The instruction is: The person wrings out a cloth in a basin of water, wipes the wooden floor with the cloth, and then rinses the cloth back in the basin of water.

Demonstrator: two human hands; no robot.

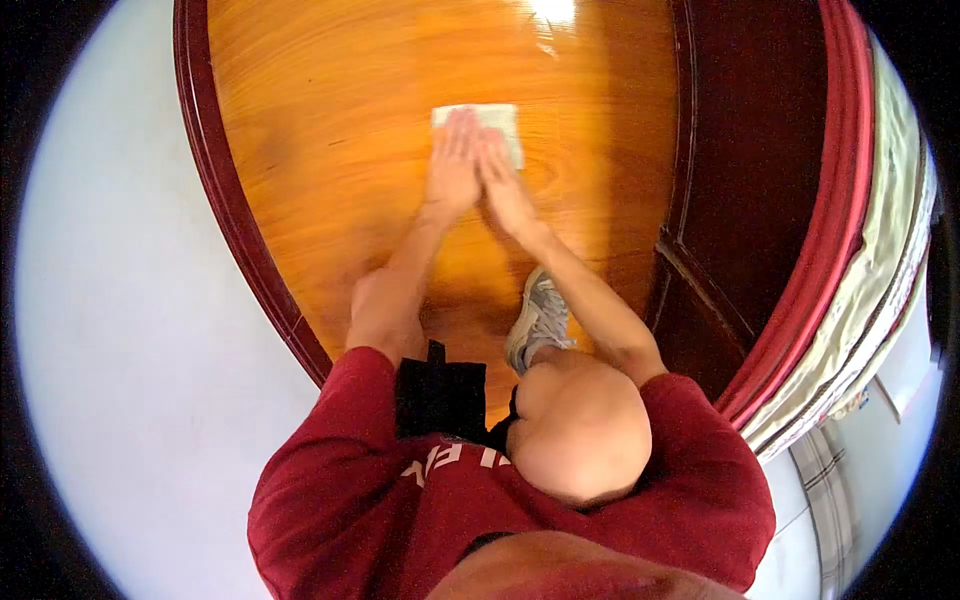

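A pale, folded cloth (509, 122) lies flat on the glossy wooden floor (330, 150) ahead of me. My left hand (456, 165) rests flat on its left part with the fingers stretched out. Right beside it, my right hand (505, 190) also lies flat, its fingertips over the middle of the cloth. The two hands touch or nearly touch, and both are slightly smeared by motion. Under the fingers, part of the cloth is hidden.
A dark red skirting strip (225, 210) and a white wall (120, 300) run along the left. On the right stands a dark wooden panel (755, 130) with red and cream bedding (845, 200) beyond it. My bent knee (585, 430) and grey shoe (543, 315) are below my hands.
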